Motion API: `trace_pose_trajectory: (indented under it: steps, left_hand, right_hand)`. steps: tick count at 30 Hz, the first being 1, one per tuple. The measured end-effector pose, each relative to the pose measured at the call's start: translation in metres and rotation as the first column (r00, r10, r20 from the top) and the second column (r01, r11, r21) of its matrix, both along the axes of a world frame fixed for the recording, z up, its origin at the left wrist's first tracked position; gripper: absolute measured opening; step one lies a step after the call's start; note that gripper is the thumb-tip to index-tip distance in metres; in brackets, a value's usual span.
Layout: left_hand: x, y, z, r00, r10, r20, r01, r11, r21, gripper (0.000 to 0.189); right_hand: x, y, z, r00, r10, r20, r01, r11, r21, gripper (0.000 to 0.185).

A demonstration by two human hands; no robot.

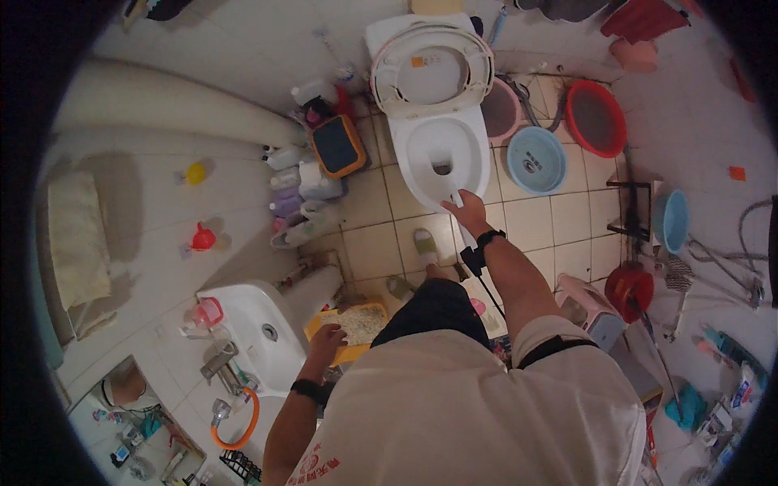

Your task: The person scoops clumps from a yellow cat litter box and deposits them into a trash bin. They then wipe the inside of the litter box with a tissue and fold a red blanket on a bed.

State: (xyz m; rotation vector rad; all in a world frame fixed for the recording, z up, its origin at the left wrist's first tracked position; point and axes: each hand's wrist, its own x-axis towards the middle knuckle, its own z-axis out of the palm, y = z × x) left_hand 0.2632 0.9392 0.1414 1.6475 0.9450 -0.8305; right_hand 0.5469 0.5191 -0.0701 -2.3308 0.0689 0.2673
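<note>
The white toilet bowl (425,146) stands ahead with its seat (380,91) raised and some dark matter at its drain. My right hand (469,212) is at the bowl's front rim, its fingers closed around a slim white object (456,197), seemingly a handle; its kind cannot be told. On the lower left, my left hand (328,345) hangs near a yellow tray (349,354) of pale granules, its fingers loosely bent and apart, with nothing seen in them. A white washbasin (261,331) with a faucet (222,367) lies left of that hand.
Several bottles (285,200) and an orange-rimmed container (336,146) line the left wall. Right of the toilet are a pink basin (501,109), a blue basin (537,161) and a red basin (596,118). A pink stool (580,297) stands near my right elbow.
</note>
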Motion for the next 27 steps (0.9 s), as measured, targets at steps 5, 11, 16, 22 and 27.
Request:
trace_pose_trajectory:
  steps: [5,11,16,22,27]
  left_hand:
    - [0.009,0.009,0.009,0.999,-0.044,-0.025,0.045,0.999,0.017,0.045]
    - [0.018,0.010,0.012,1.000,-0.001,-0.030,0.002,0.998,0.059,0.044]
    - [0.025,0.009,0.005,0.999,-0.050,-0.019,0.052,0.995,0.085,0.043]
    - [0.036,0.006,-0.011,0.996,-0.070,0.064,0.068,0.997,0.037,0.044]
    - [0.049,0.007,-0.020,0.992,-0.096,0.082,0.095,0.995,0.017,0.037]
  right_hand:
    - [0.023,0.011,-0.004,0.993,0.083,-0.086,-0.088,0.995,-0.057,0.059]
    - [0.003,0.004,-0.002,0.989,0.112,-0.099,-0.118,0.991,-0.057,0.062]
    - [-0.025,-0.014,0.010,0.971,0.100,-0.217,-0.140,0.974,-0.176,0.059]
    - [-0.036,-0.033,0.020,0.988,0.074,-0.133,-0.094,0.984,-0.151,0.058]
    - [-0.029,-0.028,0.021,0.996,0.085,0.036,-0.077,0.978,-0.192,0.053]
